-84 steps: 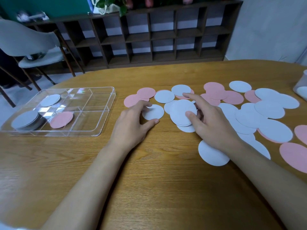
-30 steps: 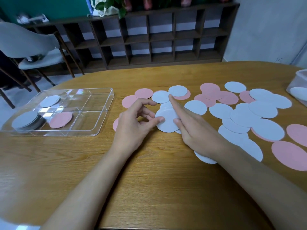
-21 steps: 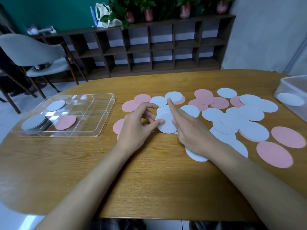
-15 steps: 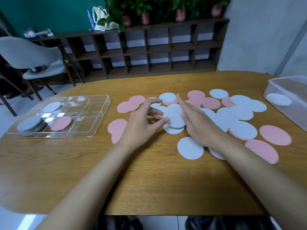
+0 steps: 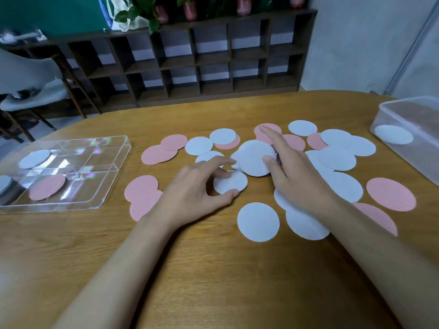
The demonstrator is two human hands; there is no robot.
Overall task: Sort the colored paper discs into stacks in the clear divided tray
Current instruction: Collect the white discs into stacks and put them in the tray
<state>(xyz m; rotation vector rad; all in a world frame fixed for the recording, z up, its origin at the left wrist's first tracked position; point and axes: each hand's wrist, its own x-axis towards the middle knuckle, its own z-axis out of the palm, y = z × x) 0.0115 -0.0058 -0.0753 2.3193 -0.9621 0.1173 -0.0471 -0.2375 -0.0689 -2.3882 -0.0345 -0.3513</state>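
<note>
Fingers [image 5: 273,141] of right hand [image 5: 299,181] pinch white stack [image 5: 253,157]; left hand [image 5: 190,193] grips disc [image 5: 229,182].

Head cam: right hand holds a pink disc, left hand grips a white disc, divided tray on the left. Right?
No. The head view shows the right hand holding a white raised disc, not a pink one. The rest stands: the left hand grips a white disc, and the divided tray is on the left.
</note>
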